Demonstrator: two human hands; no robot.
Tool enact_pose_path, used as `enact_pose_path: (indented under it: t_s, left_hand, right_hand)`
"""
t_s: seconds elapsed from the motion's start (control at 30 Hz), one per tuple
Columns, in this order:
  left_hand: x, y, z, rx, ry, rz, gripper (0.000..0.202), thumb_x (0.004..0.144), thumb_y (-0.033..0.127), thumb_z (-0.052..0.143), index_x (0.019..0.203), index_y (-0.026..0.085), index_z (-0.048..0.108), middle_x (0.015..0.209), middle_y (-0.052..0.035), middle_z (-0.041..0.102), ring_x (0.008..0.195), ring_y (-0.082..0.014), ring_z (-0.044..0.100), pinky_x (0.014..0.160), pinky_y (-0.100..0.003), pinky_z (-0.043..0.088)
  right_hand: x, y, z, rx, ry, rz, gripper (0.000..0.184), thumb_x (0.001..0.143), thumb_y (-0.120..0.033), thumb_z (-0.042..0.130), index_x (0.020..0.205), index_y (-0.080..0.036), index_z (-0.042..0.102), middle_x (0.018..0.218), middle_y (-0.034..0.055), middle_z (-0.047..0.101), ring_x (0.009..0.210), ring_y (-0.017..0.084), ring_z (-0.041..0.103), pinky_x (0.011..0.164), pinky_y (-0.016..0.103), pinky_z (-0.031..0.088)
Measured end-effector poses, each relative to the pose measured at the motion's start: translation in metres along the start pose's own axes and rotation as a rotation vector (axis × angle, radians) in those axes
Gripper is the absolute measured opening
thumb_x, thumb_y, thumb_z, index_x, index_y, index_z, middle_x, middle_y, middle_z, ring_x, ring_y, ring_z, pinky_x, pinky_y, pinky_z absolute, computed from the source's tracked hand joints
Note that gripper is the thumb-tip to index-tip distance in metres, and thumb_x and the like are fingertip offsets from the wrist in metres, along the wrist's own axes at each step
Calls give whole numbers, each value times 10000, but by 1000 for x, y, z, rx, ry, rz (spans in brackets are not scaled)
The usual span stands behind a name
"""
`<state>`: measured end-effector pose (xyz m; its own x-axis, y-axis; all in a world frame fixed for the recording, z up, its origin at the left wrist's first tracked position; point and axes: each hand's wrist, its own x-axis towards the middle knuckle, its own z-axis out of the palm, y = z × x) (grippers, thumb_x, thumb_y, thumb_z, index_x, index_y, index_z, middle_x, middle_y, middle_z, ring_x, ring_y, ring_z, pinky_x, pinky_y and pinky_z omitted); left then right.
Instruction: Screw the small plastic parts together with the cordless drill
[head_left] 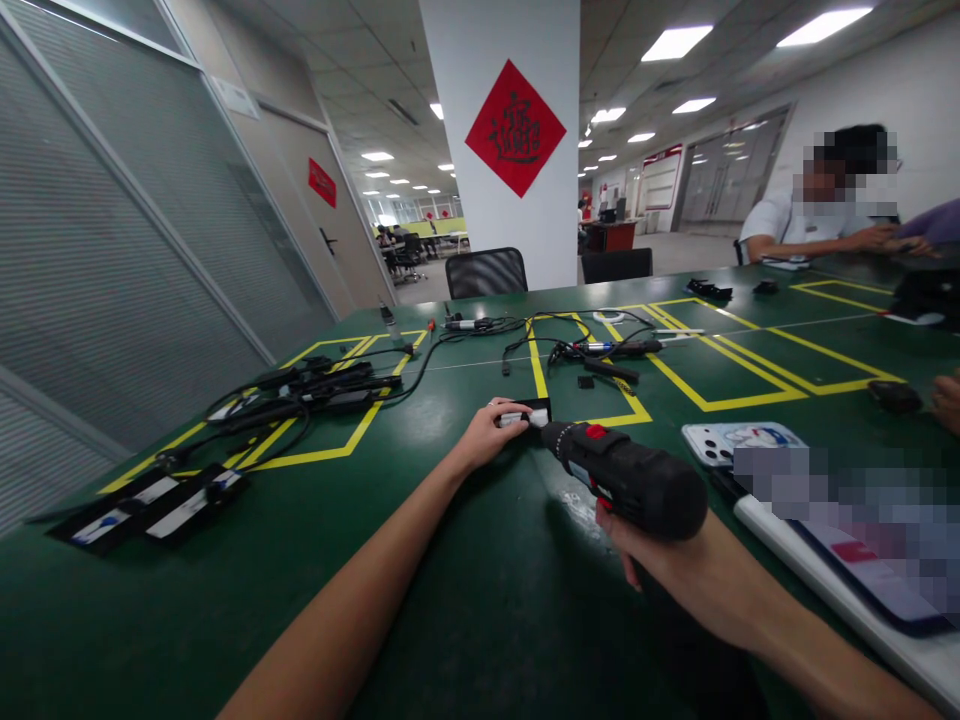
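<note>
My right hand [634, 545] is wrapped round the grip of a black cordless drill [630, 478] with red details. The drill's chuck points away and left, toward a small black and white part [538, 415] on the green table [450, 560]. Bent over that part, my left hand [491, 432] has its fingers closed on its left side. The drill's tip is right at the part's near right edge; whether it touches cannot be made out. Loose small black pieces [586, 382] and a pen-like tool with a cable [615, 348] lie just beyond.
Tangled black cables and tools [322, 388] cover the left side, with black and white panels [150, 510] nearer. A phone [739, 440] and a white slab [810, 560] lie at right. Yellow tape [537, 360] marks rectangles. Beyond sits a person [795, 225]; another hand [949, 400] shows right.
</note>
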<state>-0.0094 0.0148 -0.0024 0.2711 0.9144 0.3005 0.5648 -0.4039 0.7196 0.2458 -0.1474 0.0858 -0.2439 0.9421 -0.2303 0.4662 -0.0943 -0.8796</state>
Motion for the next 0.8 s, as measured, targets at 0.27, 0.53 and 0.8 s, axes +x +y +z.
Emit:
enact_pose_path:
  t_s: [0.27, 0.53, 0.8]
  left_hand:
    - [-1, -2, 2, -19, 34, 14, 308, 795, 376, 531, 1026, 208, 650, 1083, -56, 557, 1041, -185, 513, 919, -301, 405]
    - [-1, 2, 1, -18, 22, -3, 317, 800, 388, 520, 1031, 215, 648, 1094, -54, 544, 1028, -185, 518, 928, -310, 396]
    - [-2, 5, 1, -12, 21, -6, 314, 800, 389, 520, 1032, 220, 649, 1090, -54, 545, 1001, -182, 529, 910, -311, 407]
  right_hand:
    - [7, 2, -3, 35, -35, -90, 280, 852, -405, 452, 871, -174, 610, 597, -5, 580, 613, 160, 551, 651, 306, 413]
    - [6, 0, 1, 36, -31, -73, 226, 840, -362, 469, 876, -173, 588, 577, -19, 566, 565, 143, 525, 598, 284, 396]
    - [10, 5, 0, 48, -42, -99, 255, 845, -388, 464, 727, -177, 546, 576, -10, 558, 555, 136, 518, 579, 279, 400]
